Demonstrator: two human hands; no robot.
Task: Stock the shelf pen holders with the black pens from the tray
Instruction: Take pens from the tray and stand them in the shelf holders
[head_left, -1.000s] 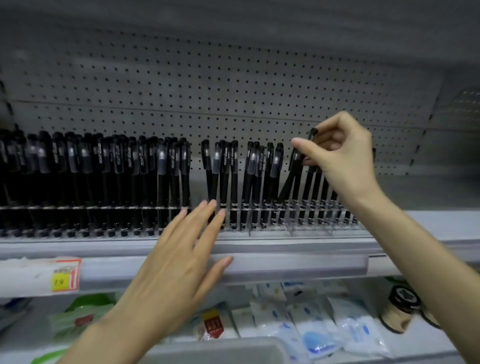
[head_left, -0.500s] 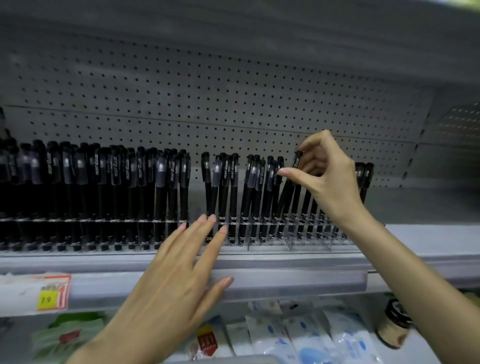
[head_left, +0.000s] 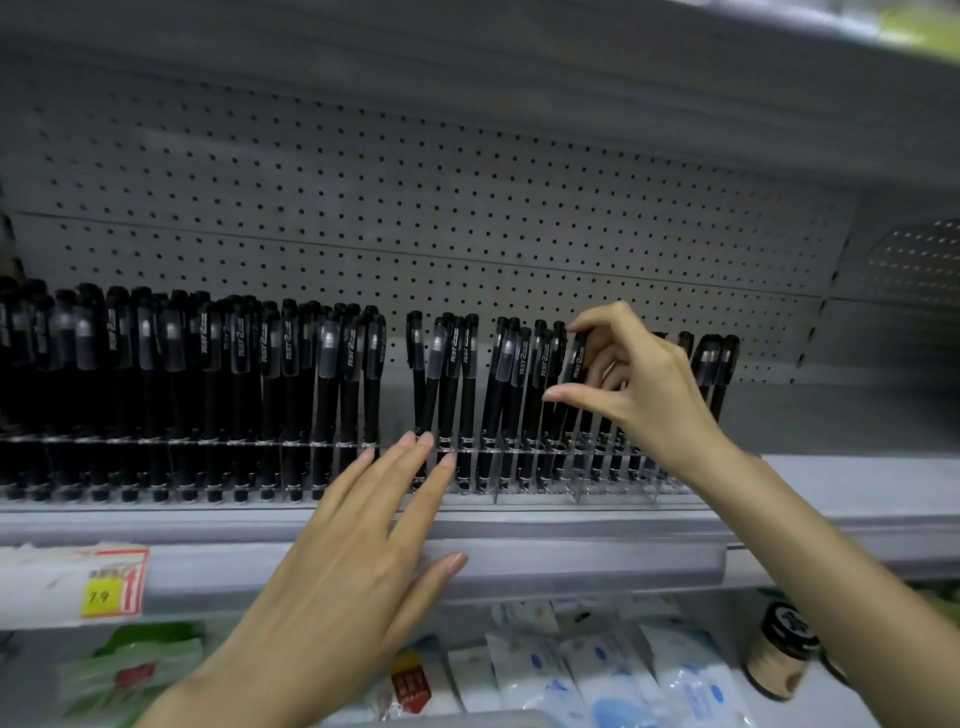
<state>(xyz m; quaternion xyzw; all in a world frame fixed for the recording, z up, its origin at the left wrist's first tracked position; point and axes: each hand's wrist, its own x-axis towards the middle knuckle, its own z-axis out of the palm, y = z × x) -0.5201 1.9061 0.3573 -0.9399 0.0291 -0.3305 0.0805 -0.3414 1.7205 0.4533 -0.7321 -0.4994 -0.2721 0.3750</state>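
Observation:
Clear acrylic pen holders (head_left: 576, 491) run along the grey shelf, packed with upright black pens (head_left: 208, 364) on the left and more loosely filled on the right. My right hand (head_left: 649, 395) is raised at the right-hand holder. Its curled fingers hold the cap end of one black pen (head_left: 577, 358), which stands among the others with its lower end down in the slots; the thumb sticks out below. My left hand (head_left: 353, 561) is flat, and its straight fingertips touch the holder's front rail near the middle. The tray is not clearly in view.
A perforated back panel (head_left: 467, 208) rises behind the pens. A yellow price label (head_left: 104, 592) sits on the shelf edge at left. On the shelf below lie white and blue packets (head_left: 597, 675), green packs (head_left: 135, 670) and a dark-lidded jar (head_left: 779, 660).
My right hand has come down and leftward with the pen, which now sits lower among the standing pens. The left hand has stayed at the holder's front.

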